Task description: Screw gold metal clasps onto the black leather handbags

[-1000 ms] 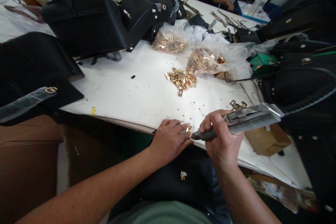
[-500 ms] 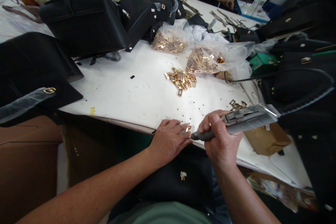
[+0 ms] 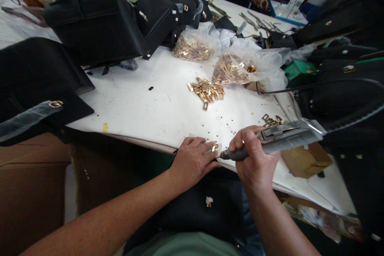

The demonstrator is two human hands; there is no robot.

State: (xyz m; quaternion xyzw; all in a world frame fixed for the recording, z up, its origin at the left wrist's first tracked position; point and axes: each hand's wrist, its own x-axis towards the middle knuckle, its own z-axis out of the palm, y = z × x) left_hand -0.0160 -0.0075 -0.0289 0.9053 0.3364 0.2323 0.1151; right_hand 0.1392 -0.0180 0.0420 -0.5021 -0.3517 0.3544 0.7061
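At the front edge of the white table, my left hand lies flat with its fingers a little apart. A small gold metal piece sits at its fingertips, pressed near the edge. My right hand is wrapped round a grey electric screwdriver, which points left. The driver's tip is right beside the gold piece and my left fingers; whether it touches is too small to tell. A black bag with a gold clasp lies on my lap below both hands.
Loose gold pieces lie mid-table before plastic bags of more pieces. Black bags stand at the left. A cardboard box sits right of my right hand, under the tool's cable. A person's hand shows at the back.
My right hand and the screwdriver have shifted slightly to the right. The driver's tip has moved a little too. My left hand has stayed almost where it was.
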